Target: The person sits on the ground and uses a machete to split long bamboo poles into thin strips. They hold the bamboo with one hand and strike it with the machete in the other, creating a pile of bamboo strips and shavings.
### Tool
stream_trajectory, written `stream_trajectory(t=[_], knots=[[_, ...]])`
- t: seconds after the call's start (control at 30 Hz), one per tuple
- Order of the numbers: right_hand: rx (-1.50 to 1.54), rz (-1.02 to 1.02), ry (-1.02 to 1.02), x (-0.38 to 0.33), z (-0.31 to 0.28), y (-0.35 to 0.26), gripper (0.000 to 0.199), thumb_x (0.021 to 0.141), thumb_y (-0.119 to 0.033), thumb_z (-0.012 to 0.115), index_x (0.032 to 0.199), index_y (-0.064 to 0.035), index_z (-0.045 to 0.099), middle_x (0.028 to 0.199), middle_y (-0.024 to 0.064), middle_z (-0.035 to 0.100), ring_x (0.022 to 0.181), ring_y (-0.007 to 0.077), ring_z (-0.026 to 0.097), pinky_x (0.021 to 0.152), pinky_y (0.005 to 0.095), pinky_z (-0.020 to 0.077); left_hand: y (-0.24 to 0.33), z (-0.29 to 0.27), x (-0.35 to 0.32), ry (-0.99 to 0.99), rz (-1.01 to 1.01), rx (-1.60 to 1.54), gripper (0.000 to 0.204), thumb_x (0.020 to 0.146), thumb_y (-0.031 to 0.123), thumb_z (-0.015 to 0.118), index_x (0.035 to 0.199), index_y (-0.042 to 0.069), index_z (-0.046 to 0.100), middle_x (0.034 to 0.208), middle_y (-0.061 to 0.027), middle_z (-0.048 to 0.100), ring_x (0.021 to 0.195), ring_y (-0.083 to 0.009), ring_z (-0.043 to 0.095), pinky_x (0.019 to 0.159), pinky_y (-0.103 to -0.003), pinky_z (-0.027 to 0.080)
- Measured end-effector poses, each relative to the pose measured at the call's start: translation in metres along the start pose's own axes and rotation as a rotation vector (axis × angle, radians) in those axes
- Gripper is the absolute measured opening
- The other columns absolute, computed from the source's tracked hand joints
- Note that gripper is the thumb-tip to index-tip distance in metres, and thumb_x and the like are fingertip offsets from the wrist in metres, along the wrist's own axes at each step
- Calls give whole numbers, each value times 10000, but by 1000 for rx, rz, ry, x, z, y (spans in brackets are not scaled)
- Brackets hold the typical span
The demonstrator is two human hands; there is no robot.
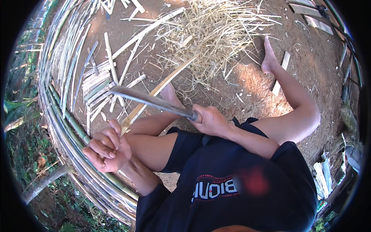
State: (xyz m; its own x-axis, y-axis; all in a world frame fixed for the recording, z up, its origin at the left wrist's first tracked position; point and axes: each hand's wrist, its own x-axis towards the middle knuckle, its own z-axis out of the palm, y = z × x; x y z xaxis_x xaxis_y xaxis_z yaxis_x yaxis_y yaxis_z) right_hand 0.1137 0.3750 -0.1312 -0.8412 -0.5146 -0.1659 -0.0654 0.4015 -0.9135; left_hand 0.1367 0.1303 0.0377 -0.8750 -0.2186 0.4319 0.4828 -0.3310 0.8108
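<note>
The left hand [105,149] is closed in a fist around the near end of a long bamboo strip [154,92], fingers curled over it and the thumb side up, just above the left knee. The right hand [208,119] is clamped on the handle of a long knife [148,100], whose grey blade runs up and to the left from the fist and crosses over the strip partway along it; whether the edge actually bites into the bamboo there cannot be told. The two hands are apart, the left one low at the left, the right one higher near the middle. The strip slants away from the left hand up to the right and ends in a heap of dry shavings [216,34] on the bare earth ground [247,83].

The person sits with bare legs drawn up, wearing dark shorts and a dark shirt. One bare foot [170,94] lies under the strip beside the blade, the other foot [268,58] is stretched out to the right, near a short flat piece of bamboo [281,73].

To the left of the knife lies a small stack of cut slats [96,85], some greenish, some pale. Further left, a bundle of long bamboo poles [65,116] curves along the edge of the ground, with green plants [23,112] beyond it. More loose splits lie scattered at the top
</note>
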Motion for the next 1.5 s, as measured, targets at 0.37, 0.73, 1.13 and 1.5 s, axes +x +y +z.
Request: stream_trajectory(t=[0.37,0.73,1.13,1.5], knots=[[38,86,21,-13,2,-3,177,820,-173,649,853,-15,575,616,183,572,598,346,623,575,425,472,-3,20,-7,319,53,32,520,1040,356,316,571,142,381,426,19,241,450,-95,139,738,-354,336],[79,244,3,0,5,24,136,812,-160,622,844,-37,576,640,209,591,640,377,636,598,442,491,-4,21,-7,314,71,78,509,1046,338,289,588,141,390,437,22,223,455,-95,154,718,-334,324],[-76,311,13,43,-15,53,125,813,-138,585,866,-25,602,653,232,607,616,404,628,587,484,486,-3,15,1,353,83,114,495,1048,326,272,608,145,405,438,12,276,439,-96,172,683,-318,308],[-66,355,-53,55,-13,55,178,849,-168,547,923,-16,602,692,214,633,642,398,633,607,461,508,-4,14,5,460,104,152,490,1047,311,284,601,150,407,440,15,304,434,-104,186,658,-341,308]])
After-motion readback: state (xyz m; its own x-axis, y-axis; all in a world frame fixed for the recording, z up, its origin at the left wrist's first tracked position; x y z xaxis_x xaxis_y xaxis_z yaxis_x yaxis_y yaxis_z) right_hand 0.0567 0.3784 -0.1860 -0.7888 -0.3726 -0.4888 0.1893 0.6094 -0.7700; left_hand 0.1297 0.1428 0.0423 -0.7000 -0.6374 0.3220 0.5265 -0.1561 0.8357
